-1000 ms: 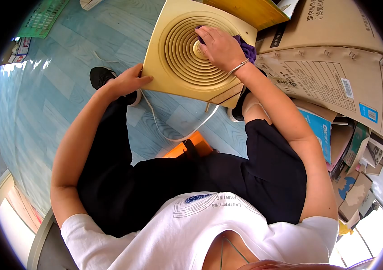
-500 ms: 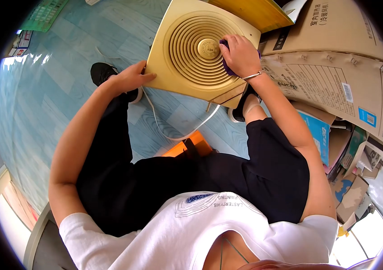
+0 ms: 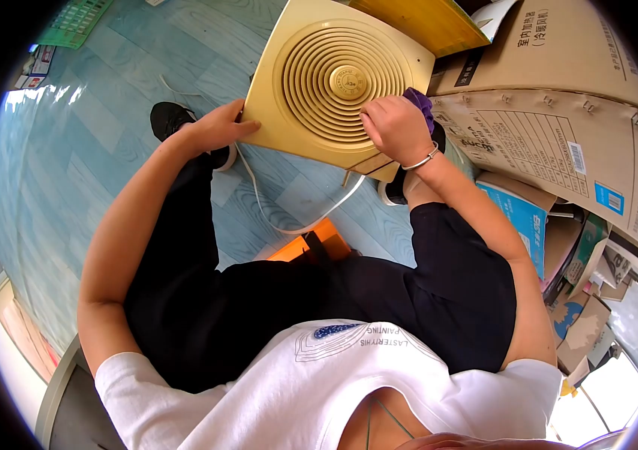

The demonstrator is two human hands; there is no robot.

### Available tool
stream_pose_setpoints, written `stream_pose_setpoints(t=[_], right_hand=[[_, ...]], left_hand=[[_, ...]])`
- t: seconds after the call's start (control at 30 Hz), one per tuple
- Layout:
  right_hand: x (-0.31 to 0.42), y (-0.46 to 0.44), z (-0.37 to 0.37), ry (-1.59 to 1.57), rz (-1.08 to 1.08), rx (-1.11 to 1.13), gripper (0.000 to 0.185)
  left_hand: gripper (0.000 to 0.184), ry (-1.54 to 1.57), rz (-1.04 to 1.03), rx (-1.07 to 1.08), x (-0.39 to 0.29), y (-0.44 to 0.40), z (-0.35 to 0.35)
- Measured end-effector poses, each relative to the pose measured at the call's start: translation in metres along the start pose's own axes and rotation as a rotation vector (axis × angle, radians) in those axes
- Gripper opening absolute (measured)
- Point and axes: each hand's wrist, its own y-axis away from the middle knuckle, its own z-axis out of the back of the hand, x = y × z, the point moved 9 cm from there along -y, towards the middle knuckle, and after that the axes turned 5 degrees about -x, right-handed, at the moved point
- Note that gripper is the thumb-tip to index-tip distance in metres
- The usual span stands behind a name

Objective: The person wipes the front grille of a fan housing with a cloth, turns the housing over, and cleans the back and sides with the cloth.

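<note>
A gold-coloured square fan cover (image 3: 274,112) with concentric ring slats and a round centre badge tilts in front of me. My left hand (image 3: 219,127) grips its left edge, thumb on the face and the other fingers hidden behind the edge. Over the lower right of the rings is my right hand (image 3: 395,127), its fingers curled round a purple cloth (image 3: 419,105) that sticks out past the hand's right side. A white cord (image 3: 263,202) hangs below the cover and loops over the floor.
Large cardboard boxes (image 3: 521,139) stand at the right, with a blue box (image 3: 518,217) beneath them. An orange object with a black strap (image 3: 311,244) lies between my legs. A green basket (image 3: 75,22) is at the far left on the wood-patterned floor (image 3: 131,90).
My right hand has moved down across the rings with the purple cloth, toward the cover's lower right. My left hand and the fan cover have hardly moved.
</note>
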Motion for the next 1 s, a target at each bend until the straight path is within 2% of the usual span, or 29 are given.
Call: stream_pose_setpoints(t=[0.33, 0.5, 1.0], right_hand=[[0.024, 0.002, -0.004, -0.108, 0.065, -0.011, 0.007], [0.034, 0.001, -0.006, -0.133, 0.116, 0.007, 0.022], [0.039, 0.000, -0.011, -0.114, 0.193, 0.022, 0.039]], left_hand=[[0.051, -0.019, -0.060, -0.002, 0.020, -0.019, -0.005], [0.051, 0.003, -0.009, 0.004, 0.017, -0.013, -0.004], [0.050, 0.000, -0.028, -0.006, 0.020, -0.016, -0.004]])
